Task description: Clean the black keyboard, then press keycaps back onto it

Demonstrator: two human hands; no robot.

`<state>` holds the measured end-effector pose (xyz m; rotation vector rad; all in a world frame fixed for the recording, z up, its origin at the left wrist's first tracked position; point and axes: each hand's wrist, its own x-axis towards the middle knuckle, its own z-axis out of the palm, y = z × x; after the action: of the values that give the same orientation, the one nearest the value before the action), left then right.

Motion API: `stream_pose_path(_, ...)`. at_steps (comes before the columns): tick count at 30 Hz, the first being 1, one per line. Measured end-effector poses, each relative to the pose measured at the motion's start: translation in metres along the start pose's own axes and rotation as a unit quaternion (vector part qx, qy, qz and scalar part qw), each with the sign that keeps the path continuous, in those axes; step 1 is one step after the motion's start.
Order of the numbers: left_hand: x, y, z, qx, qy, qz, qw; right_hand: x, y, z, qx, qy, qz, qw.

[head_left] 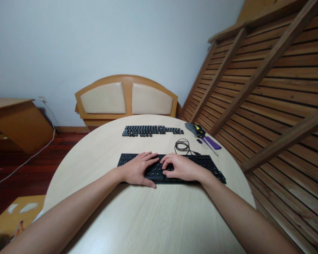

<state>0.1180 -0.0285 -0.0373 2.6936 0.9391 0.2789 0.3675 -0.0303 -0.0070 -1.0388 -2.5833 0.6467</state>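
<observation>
My right hand [181,167] curls over the keyboard [156,171], thumb and fingertips drawn close together; whether a cap is pinched between them I cannot tell. That bunched shape seems meant for something small, one key position at a time. My left hand [139,168] grasps nothing: it lies spread on the left half, fingers fanned over the top and thumb reaching the near edge, probably to steady the board against the other hand's push.

The keyboard sits crosswise on the table [90,169], directly before me, so both wrists reach it evenly. Its cable [182,144] is coiled just behind, likely to be out of my way. Farther back, loose caps [144,129] stand in rows, apparently set in keyboard order so each is easy to find. To their right, near the rim, a purple strip [212,143] and a thin rod [210,146] lie clear of my hands.
</observation>
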Motion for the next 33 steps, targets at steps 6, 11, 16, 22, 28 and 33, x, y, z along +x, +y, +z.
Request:
stream_pose_path(6, -0.001, -0.001, 0.001, 0.003, 0.012, 0.009, 1.0, -0.002, -0.014, 0.0, -0.067, 0.007, 0.008, 0.998)
stream_pose_path(11, -0.001, 0.001, 0.0, 0.013, 0.002, 0.006, 1.0, -0.003, -0.023, 0.0, -0.116, 0.0, 0.018, 0.993)
stream_pose_path(16, -0.002, 0.001, 0.0, 0.012, 0.002, 0.009, 1.0, -0.003, -0.017, -0.001, -0.086, 0.003, 0.007, 0.996)
stream_pose_path(22, -0.001, 0.0, 0.0, -0.014, 0.022, 0.045, 0.999, -0.001, -0.002, -0.005, 0.005, -0.014, -0.023, 1.0)
stream_pose_path(28, 0.001, 0.004, -0.004, -0.043, 0.026, 0.118, 0.992, 0.002, 0.002, -0.004, 0.048, -0.008, -0.009, 0.999)
stream_pose_path(33, 0.002, 0.006, -0.006, -0.046, 0.026, 0.139, 0.989, 0.002, 0.003, -0.004, 0.055, -0.016, -0.012, 0.998)
